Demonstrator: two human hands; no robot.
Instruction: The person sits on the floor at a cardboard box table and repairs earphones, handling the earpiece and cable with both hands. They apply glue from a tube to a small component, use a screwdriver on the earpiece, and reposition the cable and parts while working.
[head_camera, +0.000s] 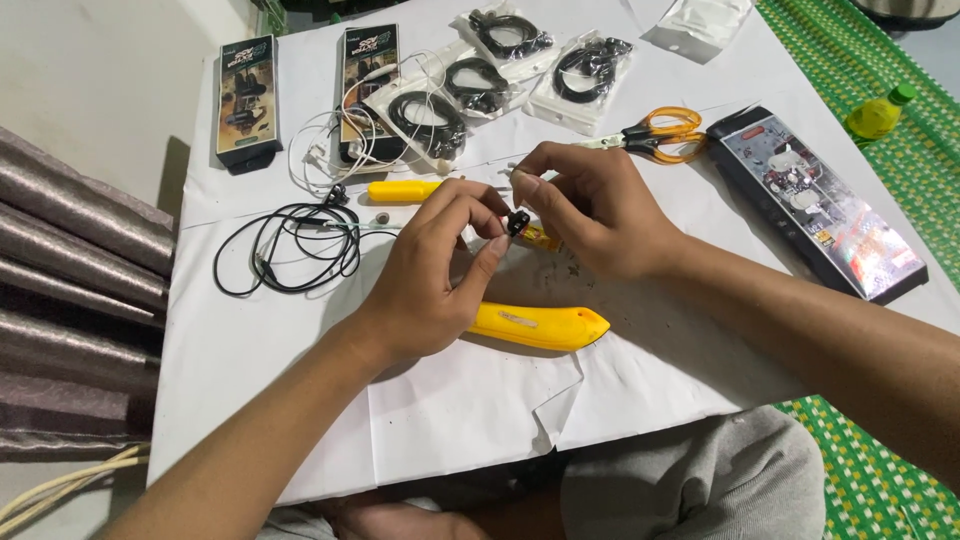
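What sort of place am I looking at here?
Probably a home floor workspace for earphone repair or assembly: white paper sheet over a green woven mat, bagged black cables, scissors, both hands pinching a small black earpiece.

My left hand and right hand meet above the white sheet. Both pinch, fingertips nearly touching. My forearms angle inward.

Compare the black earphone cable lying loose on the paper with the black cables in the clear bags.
The loose black cable sprawls in open loops, unbagged, by the left hand; the bagged cables are tightly coiled, each sealed in a clear bag, farther back. Both are black and rest on the white paper.
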